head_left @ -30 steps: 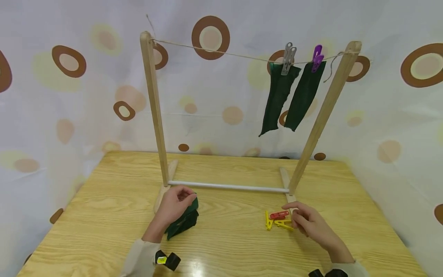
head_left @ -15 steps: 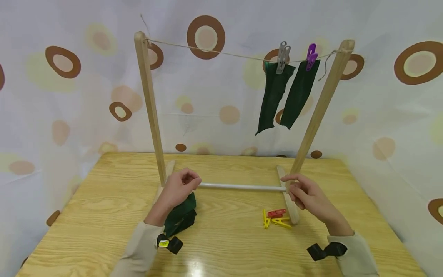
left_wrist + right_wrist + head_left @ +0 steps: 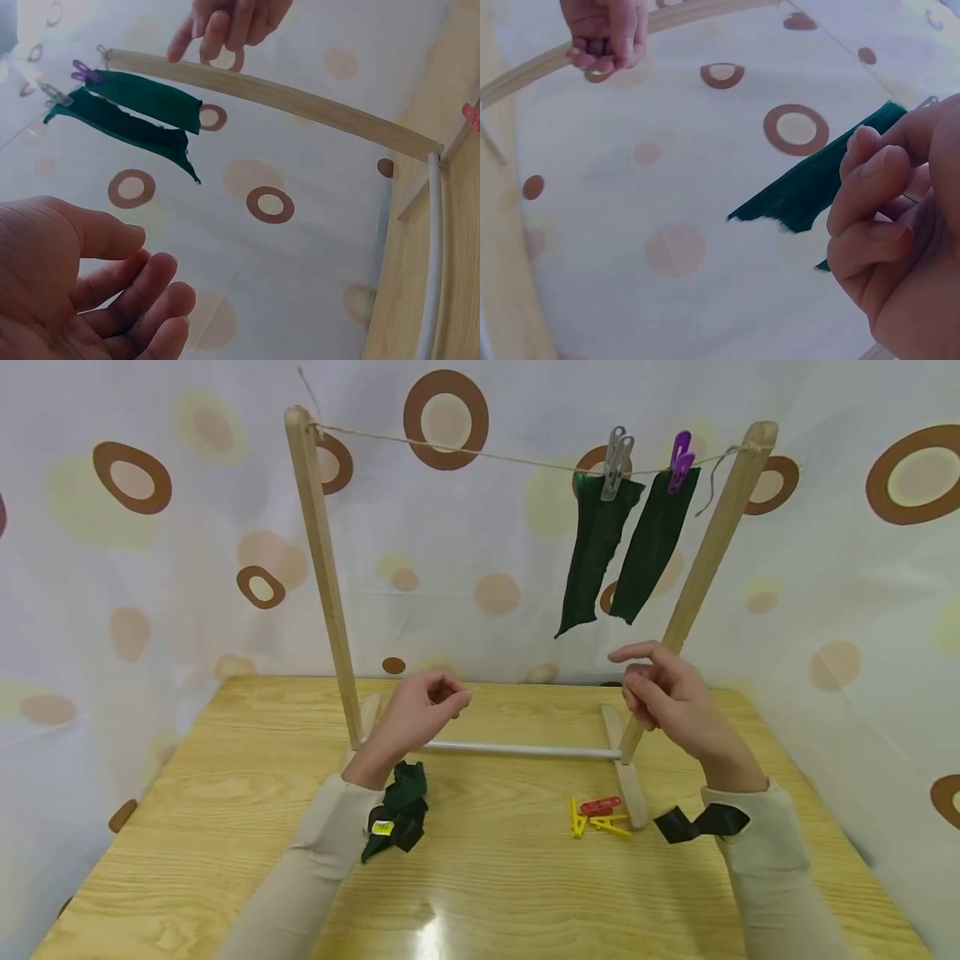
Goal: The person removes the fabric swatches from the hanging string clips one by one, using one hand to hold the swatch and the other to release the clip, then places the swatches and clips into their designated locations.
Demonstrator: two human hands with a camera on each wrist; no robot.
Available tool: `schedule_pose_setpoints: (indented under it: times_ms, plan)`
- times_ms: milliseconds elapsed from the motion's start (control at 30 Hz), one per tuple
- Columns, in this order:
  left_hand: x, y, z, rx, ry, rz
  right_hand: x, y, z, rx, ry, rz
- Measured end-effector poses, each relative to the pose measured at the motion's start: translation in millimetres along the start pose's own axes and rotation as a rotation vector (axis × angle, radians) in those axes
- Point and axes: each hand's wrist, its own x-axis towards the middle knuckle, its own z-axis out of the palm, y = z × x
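Note:
Two dark green cloth strips hang from a thin string [image 3: 465,450]. A grey clothespin [image 3: 617,468] clips the left strip [image 3: 596,556]; a purple clothespin [image 3: 681,464] clips the right strip [image 3: 654,552]. My left hand [image 3: 420,714] is raised left of centre, its fingers loosely bent around nothing. Below the hanging strips, my right hand [image 3: 671,702] is also raised, index finger extended, the other fingers curled loosely without anything in them. More crumpled green cloth [image 3: 407,783] lies on the table, partly hidden by my left wrist.
A wooden frame with a left post [image 3: 322,568], right post [image 3: 708,560] and white lower rod [image 3: 517,749] stands on the table [image 3: 480,877]. By its right foot lie a red clothespin [image 3: 600,806] and yellow clothespins [image 3: 577,822]. A patterned curtain [image 3: 465,635] hangs behind.
Both hands have risen from near the tabletop; the left has also shifted right, away from the crumpled cloth. The hanging strips and loose clothespins stay where they were.

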Motion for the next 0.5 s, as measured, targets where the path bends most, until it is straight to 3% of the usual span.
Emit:
schedule_pose_setpoints:
  times_ms: [267, 367, 500]
  plan:
    - [24.5, 25.8, 7.2, -0.067, -0.077, -0.035, 41.0, -31, -13, -0.035, 0.038, -0.039]
    - [37.8, 36.9, 12.6, -0.016, -0.083, -0.017, 53.9, -44, -18, -0.034, 0.100, -0.075]
    - [54.6, 50.0, 19.6, 0.048, -0.094, 0.004, 70.7, -59, -19, -0.112, 0.202, -0.128]
